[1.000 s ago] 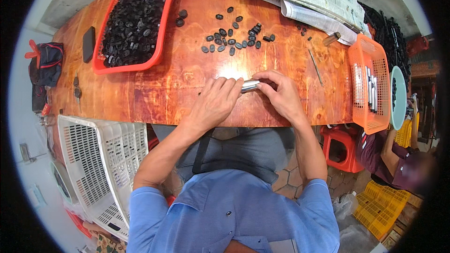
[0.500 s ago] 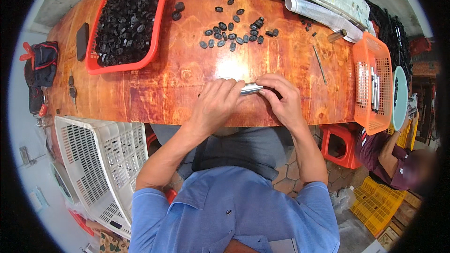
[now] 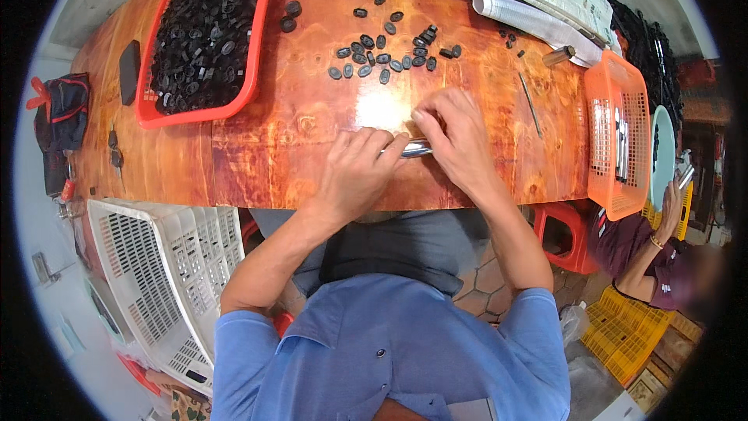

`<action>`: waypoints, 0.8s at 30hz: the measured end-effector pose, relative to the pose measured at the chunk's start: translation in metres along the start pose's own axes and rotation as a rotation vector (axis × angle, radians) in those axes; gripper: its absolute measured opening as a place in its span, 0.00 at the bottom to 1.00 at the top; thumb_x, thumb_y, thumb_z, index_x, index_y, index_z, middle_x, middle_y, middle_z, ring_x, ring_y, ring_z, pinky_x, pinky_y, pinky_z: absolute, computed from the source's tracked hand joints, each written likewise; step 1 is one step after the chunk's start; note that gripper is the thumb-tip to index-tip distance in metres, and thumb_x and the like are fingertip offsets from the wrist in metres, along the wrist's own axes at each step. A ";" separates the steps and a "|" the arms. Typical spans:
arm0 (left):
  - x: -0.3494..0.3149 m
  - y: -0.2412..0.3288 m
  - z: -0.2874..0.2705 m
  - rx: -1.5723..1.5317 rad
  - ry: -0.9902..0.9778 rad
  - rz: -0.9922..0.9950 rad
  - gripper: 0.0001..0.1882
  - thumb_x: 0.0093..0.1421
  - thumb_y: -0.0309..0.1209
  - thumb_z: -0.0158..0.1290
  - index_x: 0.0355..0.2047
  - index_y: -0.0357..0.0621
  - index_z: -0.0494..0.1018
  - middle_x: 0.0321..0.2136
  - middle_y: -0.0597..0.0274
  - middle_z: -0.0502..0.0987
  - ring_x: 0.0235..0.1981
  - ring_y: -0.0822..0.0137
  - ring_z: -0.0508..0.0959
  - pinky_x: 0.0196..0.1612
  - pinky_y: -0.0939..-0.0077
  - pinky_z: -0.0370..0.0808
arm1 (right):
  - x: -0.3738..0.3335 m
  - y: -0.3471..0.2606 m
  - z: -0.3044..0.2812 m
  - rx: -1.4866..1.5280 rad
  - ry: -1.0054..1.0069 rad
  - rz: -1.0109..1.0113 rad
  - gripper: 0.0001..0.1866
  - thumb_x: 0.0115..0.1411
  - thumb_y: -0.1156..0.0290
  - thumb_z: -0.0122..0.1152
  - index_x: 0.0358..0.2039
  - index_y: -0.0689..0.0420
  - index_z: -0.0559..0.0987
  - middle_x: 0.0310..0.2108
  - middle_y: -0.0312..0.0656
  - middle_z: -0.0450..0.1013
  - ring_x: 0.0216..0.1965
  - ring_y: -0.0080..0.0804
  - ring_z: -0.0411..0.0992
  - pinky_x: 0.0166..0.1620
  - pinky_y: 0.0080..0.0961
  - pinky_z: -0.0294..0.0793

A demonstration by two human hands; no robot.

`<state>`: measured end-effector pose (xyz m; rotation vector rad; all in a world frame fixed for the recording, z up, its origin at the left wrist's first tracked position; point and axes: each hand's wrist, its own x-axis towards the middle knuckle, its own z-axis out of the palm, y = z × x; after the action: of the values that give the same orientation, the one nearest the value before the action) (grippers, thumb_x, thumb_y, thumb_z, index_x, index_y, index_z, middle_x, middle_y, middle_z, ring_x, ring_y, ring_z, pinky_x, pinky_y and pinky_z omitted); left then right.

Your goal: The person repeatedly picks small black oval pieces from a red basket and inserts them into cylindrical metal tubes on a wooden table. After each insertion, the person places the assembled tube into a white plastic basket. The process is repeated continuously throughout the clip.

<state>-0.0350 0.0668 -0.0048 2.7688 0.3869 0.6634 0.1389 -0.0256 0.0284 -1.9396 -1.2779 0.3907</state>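
Note:
A short, shiny metal tube-like piece (image 3: 416, 148) lies across the front of the wooden table, its left part covered by fingers. My left hand (image 3: 360, 160) is closed around it, knuckles up. Beside its right end is my right hand (image 3: 458, 140), raised a little with bent fingers. Motion smears those fingertips, and whether anything is between them is hidden. Beyond both hands, several small black oval plastic parts (image 3: 364, 71) are scattered on the tabletop. A few of them form a small stack (image 3: 428, 33).
A red basket (image 3: 253, 78) full of black parts stands at the left. An orange basket (image 3: 604, 136) holding metal pieces sits at the right edge, near a thin rod (image 3: 531, 105). Newspapers (image 3: 538, 0) cover the far right. Another person's hand (image 3: 670, 206) holds metal pieces beside a pale green basin (image 3: 664, 160).
My right hand has come off the metal piece's right end and risen slightly up and away, its fingers curling. My left hand keeps its hold. The other person's hand now shows beside the basin.

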 end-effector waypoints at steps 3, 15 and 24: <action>0.001 -0.002 0.001 -0.007 -0.016 0.010 0.21 0.53 0.39 0.64 0.46 0.49 0.78 0.34 0.66 0.75 0.37 0.63 0.76 0.39 0.67 0.71 | 0.012 0.001 0.021 -0.247 0.080 -0.080 0.10 0.63 0.65 0.60 0.36 0.60 0.79 0.38 0.46 0.71 0.44 0.46 0.68 0.50 0.40 0.65; 0.007 -0.004 -0.007 -0.102 -0.099 -0.019 0.25 0.55 0.38 0.64 0.52 0.44 0.76 0.34 0.63 0.73 0.36 0.61 0.75 0.37 0.66 0.71 | 0.016 0.015 0.036 -0.311 0.147 -0.041 0.18 0.58 0.69 0.61 0.46 0.64 0.71 0.55 0.57 0.65 0.58 0.56 0.62 0.64 0.50 0.56; 0.007 -0.006 -0.010 -0.160 -0.117 0.007 0.23 0.53 0.35 0.64 0.48 0.40 0.78 0.35 0.63 0.76 0.36 0.63 0.76 0.38 0.68 0.71 | 0.010 0.009 0.035 -0.303 0.062 0.031 0.27 0.56 0.71 0.63 0.55 0.63 0.67 0.59 0.58 0.61 0.64 0.59 0.58 0.68 0.61 0.47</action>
<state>-0.0349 0.0770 0.0049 2.6417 0.2867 0.5067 0.1276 -0.0034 0.0004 -2.2070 -1.3280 0.1561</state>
